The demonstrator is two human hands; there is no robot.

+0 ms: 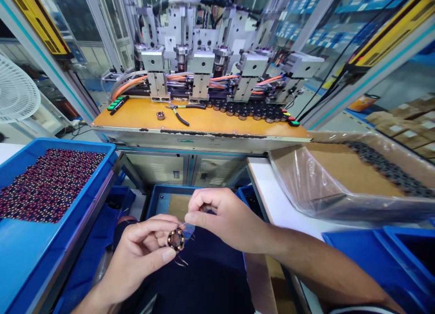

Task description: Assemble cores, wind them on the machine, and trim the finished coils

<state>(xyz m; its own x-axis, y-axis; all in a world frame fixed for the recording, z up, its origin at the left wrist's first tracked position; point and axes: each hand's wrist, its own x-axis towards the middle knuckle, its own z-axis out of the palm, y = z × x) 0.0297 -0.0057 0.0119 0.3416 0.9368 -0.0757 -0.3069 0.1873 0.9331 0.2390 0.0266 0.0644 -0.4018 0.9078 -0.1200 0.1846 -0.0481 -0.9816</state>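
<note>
My left hand (142, 255) pinches a small round copper-wound coil (176, 239) between thumb and fingers, low in the middle of the view, above my lap. Thin wire ends stick out from the coil. My right hand (224, 219) is closed in a pinch just above and right of the coil, fingertips on one of its fine wires. A blue tray (20, 255) at my left holds several of the same coils, dark with red dots.
Ahead stands an orange workbench (204, 123) with a multi-head machine (217, 55), pliers (181, 112) and a loose coil (160, 115). A plastic-lined cardboard box (346, 178) sits at right, blue bins (390, 259) below it, a white fan (16, 92) at left.
</note>
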